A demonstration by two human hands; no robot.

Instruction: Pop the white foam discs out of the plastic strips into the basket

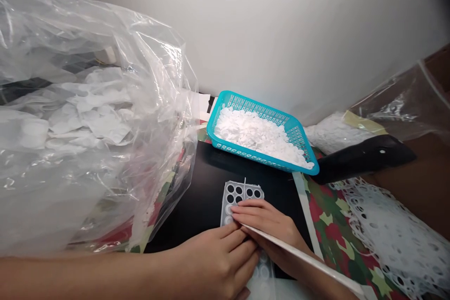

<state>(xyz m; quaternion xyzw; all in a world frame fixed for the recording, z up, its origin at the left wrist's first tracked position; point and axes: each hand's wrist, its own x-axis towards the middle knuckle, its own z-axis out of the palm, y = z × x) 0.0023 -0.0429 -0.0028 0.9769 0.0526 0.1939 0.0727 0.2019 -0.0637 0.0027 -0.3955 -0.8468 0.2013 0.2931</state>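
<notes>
A translucent plastic sheet [225,201] with rows of round places lies beneath my hands; those at its far end are open holes, while nearer ones hold whitish discs. My left hand [225,258] is bent over it with the fingers drawn together; its fingertips meet those of the other hand, and what they grip, if anything, is hidden. My right hand [272,225] stretches its fingers flat over the sheet. A thin white strip or panel edge [305,258] runs slantwise in front of the right hand, touching near its fingers; the right thumb is hidden.
A turquoise basket [258,163] full of small white discs [258,133] stands behind the black work surface [186,201]. At left bulges a clear bag [158,79] with white pieces. On the right lie perforated white sheets [404,234] and a black object [369,157] on patterned cloth [335,234].
</notes>
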